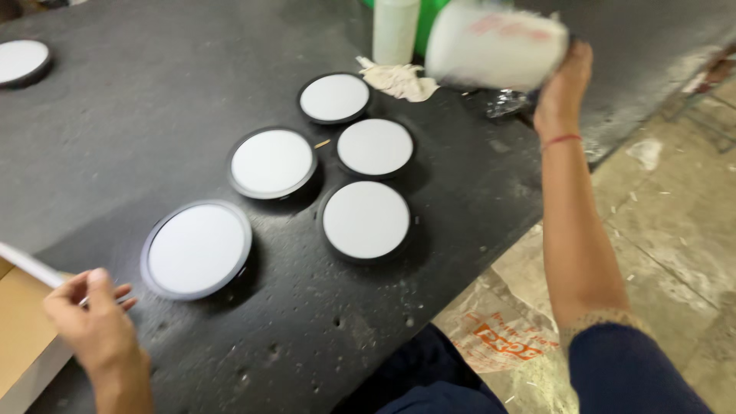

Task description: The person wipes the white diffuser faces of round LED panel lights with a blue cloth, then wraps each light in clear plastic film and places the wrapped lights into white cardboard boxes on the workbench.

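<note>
The right hand (563, 80) is raised over the far side of the table, fingers wrapped around a large white plastic tub (494, 44) with a reddish label; the tub lies tilted on its side in the grip and is blurred. The left hand (88, 314) hangs near the table's near edge, fingers loosely curled; a thin white stick (27, 264) passes by its fingertips, but whether they pinch it cannot be told.

Between the hands, on the rough, pitted dark grey table (153, 92), lie five round flat discs, each with a smooth matte white face and a thin black rim. The largest disc (196, 249) sits just beyond the left hand. The other four discs (366, 220) cluster farther on, toward the right hand. A crumpled cream cloth (399, 79) and an upright white plastic bottle (395, 29) stand just left of the tub. A sixth disc (21, 61) lies far beyond the left hand. A brown cardboard box (19, 322) sits left of the left hand.
</note>
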### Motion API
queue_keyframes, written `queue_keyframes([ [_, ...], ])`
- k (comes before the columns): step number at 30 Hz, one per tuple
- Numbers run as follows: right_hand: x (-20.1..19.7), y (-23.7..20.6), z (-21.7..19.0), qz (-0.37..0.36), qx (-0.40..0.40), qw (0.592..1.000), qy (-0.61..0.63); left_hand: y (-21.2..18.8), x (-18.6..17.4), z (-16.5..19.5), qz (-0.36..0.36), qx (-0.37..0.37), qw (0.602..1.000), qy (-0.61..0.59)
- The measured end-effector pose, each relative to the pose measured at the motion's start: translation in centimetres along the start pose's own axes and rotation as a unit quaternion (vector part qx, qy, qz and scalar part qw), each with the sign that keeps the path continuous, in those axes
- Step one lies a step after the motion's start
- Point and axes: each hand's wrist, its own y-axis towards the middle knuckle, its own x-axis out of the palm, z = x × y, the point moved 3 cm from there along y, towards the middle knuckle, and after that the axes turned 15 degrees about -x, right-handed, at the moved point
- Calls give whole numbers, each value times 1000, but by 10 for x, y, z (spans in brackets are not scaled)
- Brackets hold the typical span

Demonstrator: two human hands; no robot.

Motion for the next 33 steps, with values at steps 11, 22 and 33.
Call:
queue_keyframes([
  [11, 108, -25, -35, -367, -439, 683, -454, 35, 10, -8, 62, 70, 987, 127],
  [22, 298, -280, -73, -595, -137, 786, -96, 25, 29, -34, 78, 11, 971, 226],
  [33, 340, -407, -43, -675, -180, 692, -183, 25, 33, -43, -137, -189, 971, -39],
])
